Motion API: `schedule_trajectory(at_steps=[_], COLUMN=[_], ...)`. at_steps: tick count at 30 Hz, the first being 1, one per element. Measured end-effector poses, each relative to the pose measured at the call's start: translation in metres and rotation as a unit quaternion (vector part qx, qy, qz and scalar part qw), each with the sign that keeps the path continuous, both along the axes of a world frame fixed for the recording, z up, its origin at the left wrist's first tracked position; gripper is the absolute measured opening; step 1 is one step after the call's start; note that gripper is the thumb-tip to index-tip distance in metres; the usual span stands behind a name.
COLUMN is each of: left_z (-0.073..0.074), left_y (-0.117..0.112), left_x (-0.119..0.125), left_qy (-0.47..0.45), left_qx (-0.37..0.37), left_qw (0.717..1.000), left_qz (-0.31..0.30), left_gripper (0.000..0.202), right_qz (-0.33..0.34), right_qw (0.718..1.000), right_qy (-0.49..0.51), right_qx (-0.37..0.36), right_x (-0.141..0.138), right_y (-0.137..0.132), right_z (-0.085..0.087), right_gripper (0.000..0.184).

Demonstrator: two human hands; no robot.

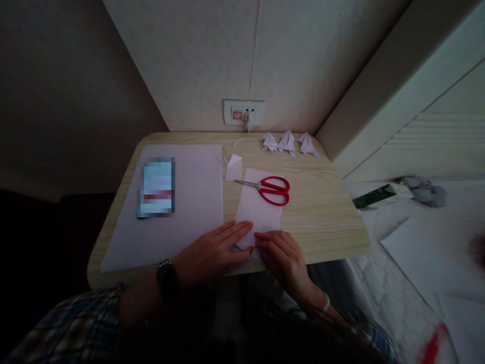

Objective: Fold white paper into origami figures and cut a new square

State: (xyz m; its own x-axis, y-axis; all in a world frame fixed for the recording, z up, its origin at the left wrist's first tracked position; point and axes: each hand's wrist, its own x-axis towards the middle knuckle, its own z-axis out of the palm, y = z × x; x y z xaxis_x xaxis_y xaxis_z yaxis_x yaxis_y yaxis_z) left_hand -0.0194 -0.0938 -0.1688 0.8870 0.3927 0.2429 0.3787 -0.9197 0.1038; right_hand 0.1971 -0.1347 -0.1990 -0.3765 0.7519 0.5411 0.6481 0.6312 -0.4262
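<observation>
A small piece of folded white paper (pixel 245 242) lies at the table's near edge, on top of a white sheet (pixel 261 215). My left hand (pixel 215 250) rests flat on its left side, fingers stretched forward and the thumb along the near edge. The fingers of my right hand (pixel 282 255) pinch its right side, and they partly hide it. Red-handled scissors (pixel 271 189) lie on the white sheet just beyond my hands, blades pointing left. Behind them is a small creased paper piece (pixel 234 168).
A phone (pixel 157 187) with a lit screen lies on a large white paper stack (pixel 197 202) at left. Three folded paper figures (pixel 287 143) stand at the back right, near thin paper scraps. A wall socket (pixel 244 112) holds a plug. More paper (pixel 428 258) lies on the bed.
</observation>
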Motion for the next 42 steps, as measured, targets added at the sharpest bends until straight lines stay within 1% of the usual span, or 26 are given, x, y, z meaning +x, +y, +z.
schedule_trajectory(at_steps=[3, 7, 9, 17, 22, 27, 42], left_z=[0.0001, -0.0013, -0.002, -0.0009, -0.002, 0.0008, 0.0013], left_y=[-0.0005, -0.0012, -0.0011, -0.003, -0.0037, -0.0026, -0.0008], left_x=[-0.0008, -0.0003, 0.0001, 0.0005, 0.0038, 0.0055, 0.004], left_qy=[0.003, 0.01, 0.006, 0.002, -0.01, 0.0, 0.0], left_qx=[0.004, 0.001, 0.002, 0.024, 0.042, 0.031, 0.012], left_qw=[1.0, 1.0, 1.0, 1.0, 0.999, 1.0, 1.0], left_qz=[-0.001, 0.026, 0.028, 0.017, 0.01, 0.004, -0.007], left_gripper=[0.02, 0.019, 0.019, 0.018, 0.017, 0.013, 0.02], right_qz=[0.001, 0.0, -0.001, -0.003, 0.0, 0.001, -0.002], right_qw=[1.0, 1.0, 1.0, 1.0, 1.0, 1.0, 1.0], right_qy=[0.002, 0.003, 0.004, 0.005, 0.005, 0.006, 0.007], right_qx=[-0.003, -0.01, -0.014, -0.021, -0.024, -0.024, -0.027], right_x=[-0.0001, -0.0003, -0.0005, -0.0007, -0.0005, -0.0006, -0.0005], right_y=[0.0, -0.0002, -0.0003, -0.0014, -0.0007, -0.0009, -0.0007], right_z=[0.0001, 0.0027, 0.0035, 0.0001, 0.0016, 0.0031, 0.0031], right_gripper=[0.01, 0.01, 0.009, 0.01, 0.01, 0.011, 0.012])
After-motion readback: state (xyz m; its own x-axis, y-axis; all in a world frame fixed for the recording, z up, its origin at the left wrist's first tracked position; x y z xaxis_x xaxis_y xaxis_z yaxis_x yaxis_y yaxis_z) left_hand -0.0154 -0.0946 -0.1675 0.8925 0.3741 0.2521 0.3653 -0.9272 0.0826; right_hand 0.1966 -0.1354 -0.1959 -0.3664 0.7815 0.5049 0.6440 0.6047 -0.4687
